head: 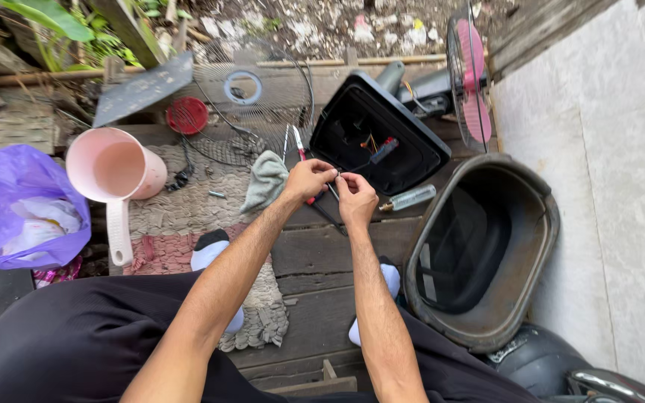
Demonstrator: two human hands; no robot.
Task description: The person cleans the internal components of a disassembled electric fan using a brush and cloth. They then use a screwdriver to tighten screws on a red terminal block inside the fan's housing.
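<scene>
Both hands meet over the wooden boards, fingertips pinched on a thin pale wire [337, 174] between them. The wire runs roughly left-right, bridging left hand [306, 179] and right hand [355, 198]; each is equally on it. It is tiny, hard to tell more. The open black fan base [419, 149] lies just beyond, a grey cloth [264, 181] beside the left hand.

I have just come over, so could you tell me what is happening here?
A person sits on wooden boards, the left hand and right hand close together, pinching something thin and small between the fingertips. Just ahead lies an opened black fan base with wires showing. A pink jug, grey cloth and wire fan guard lie nearby.
</scene>
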